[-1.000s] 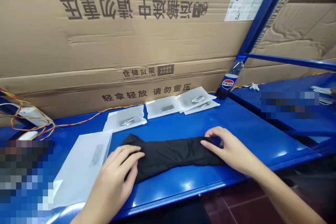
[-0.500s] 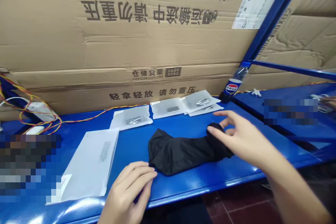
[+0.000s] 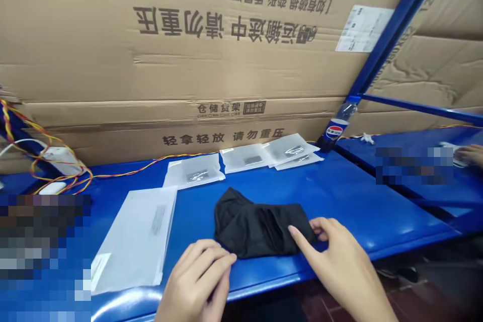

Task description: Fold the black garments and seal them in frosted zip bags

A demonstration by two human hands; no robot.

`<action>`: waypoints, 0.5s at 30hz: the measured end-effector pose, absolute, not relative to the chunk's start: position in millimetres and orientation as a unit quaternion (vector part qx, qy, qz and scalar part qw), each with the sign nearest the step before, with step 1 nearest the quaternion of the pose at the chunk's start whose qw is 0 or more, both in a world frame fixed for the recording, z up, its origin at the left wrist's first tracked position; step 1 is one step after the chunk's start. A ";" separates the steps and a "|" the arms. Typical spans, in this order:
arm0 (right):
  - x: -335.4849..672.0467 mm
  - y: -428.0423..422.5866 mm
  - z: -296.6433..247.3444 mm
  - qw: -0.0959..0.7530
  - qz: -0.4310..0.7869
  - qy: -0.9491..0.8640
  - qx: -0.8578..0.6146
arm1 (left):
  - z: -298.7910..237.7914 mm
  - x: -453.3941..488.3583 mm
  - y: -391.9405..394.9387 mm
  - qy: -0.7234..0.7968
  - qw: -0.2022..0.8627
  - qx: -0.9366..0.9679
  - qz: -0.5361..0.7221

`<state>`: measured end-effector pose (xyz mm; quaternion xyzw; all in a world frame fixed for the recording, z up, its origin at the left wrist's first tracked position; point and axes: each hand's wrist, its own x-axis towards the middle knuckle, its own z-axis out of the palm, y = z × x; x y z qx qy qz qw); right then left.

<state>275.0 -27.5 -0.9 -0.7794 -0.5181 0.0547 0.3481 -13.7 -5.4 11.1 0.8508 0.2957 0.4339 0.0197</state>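
A folded piece of black cloth (image 3: 260, 226) lies on the blue tabletop, its left end turned up at an angle and creases across its middle. My left hand (image 3: 199, 276) has its fingers pressed together at the cloth's lower left edge, gripping it there; the thumb is tucked partly beneath. At the right end, my right hand (image 3: 332, 251) lays its thumb on top of the fabric, with the other fingers curled at the edge, so the end sits between them. Those fingertips are partly hidden.
A large frosted zip pouch (image 3: 132, 236) lies on the left. Smaller pouches (image 3: 194, 171) line the back before a cardboard panel (image 3: 226, 75). A cola bottle (image 3: 335, 128) stands by the blue post. Wires (image 3: 64, 176) tangle at left. Another person's hand (image 3: 471, 153) shows far right.
My right hand has come down and left, laying the cloth's raised right end flat, so the piece looks shorter. The left hand has stayed at the same edge. The view has shifted slightly.
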 end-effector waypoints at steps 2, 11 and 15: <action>268.2 -23.5 -0.5 0.373 0.065 -0.504 -0.776 | 12.1 -13.7 -6.2 0.294 0.029 0.848 0.440; 197.3 -6.0 16.6 0.501 -0.124 -0.598 -0.613 | 8.9 -12.2 -4.8 0.300 0.053 0.837 0.455; 161.3 -9.1 -5.6 0.407 -0.093 -0.776 -0.473 | 4.1 -17.4 -12.1 0.320 0.058 0.806 0.495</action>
